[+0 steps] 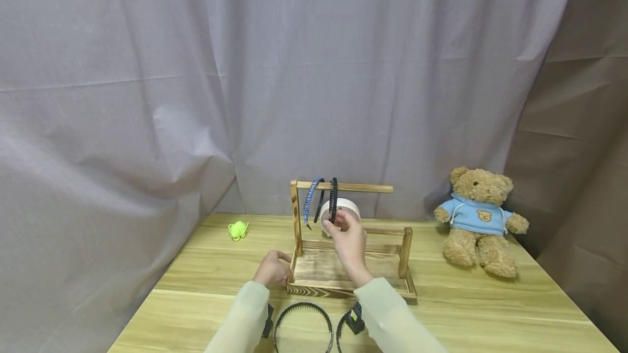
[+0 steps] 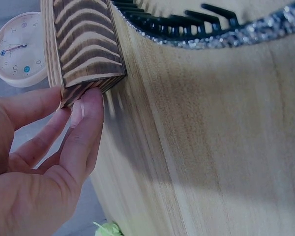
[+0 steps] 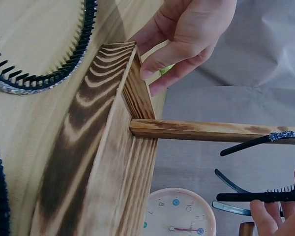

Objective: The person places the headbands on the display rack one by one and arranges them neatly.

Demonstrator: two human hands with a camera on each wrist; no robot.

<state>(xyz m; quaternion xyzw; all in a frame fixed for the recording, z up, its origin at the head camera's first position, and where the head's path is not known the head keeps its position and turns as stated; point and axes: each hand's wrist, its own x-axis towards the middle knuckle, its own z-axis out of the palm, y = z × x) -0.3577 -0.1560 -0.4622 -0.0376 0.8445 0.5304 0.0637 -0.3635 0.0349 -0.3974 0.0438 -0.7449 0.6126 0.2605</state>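
Note:
My left hand [image 1: 271,270] holds the left end of a wooden rack [image 1: 297,222] with a tray base. In the left wrist view its thumb and fingers [image 2: 86,128] pinch the tray's striped corner [image 2: 91,54]. Up at the rack's top bar, my right hand [image 1: 350,241] pinches the lower part of a black toothed headband [image 1: 333,198], whose upper curve is at the bar. Left of it, a blue glittery headband [image 1: 309,203] hangs on the same bar. The right wrist view shows fingers [image 3: 259,216] on the black headband [image 3: 246,197].
Two more headbands lie in front of the rack, one whole [image 1: 305,305] and one partly hidden [image 1: 339,334] by the right wrist. Behind the rack stands a white clock [image 1: 350,206]. A green toy [image 1: 238,230] lies left; a teddy bear [image 1: 478,222] sits right.

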